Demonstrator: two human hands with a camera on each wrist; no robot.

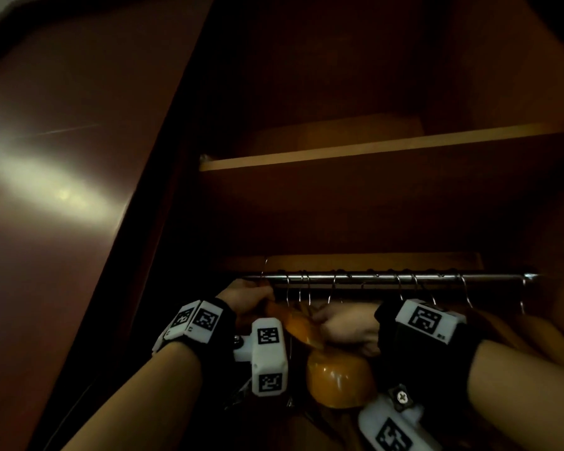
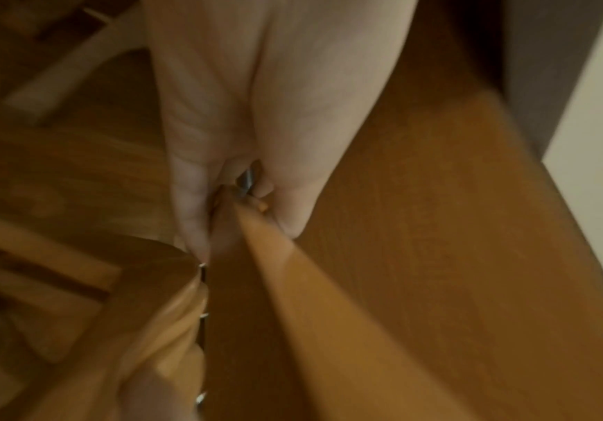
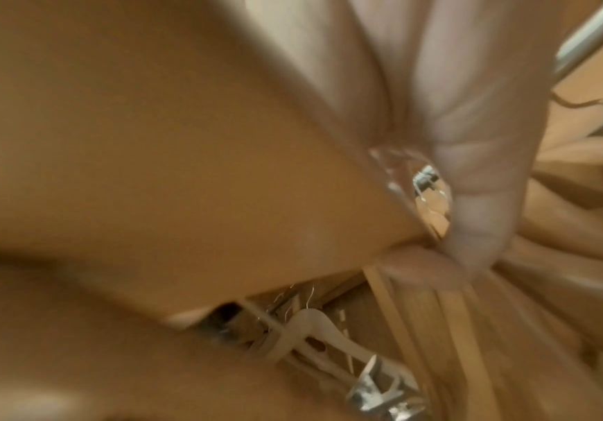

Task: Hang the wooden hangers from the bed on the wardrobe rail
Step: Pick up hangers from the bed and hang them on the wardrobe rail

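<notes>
Both hands are up by the rail [image 1: 388, 277]; the left hand [image 1: 246, 296] and the right hand [image 1: 345, 323] each hold a wooden hanger [image 1: 302, 330] tight

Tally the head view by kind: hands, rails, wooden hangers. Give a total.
Hands: 2, left hand and right hand, each gripping wooden hangers
Metal rail: 1
Wooden hangers: several, too dark and overlapped to count
Total counted: 3
</notes>
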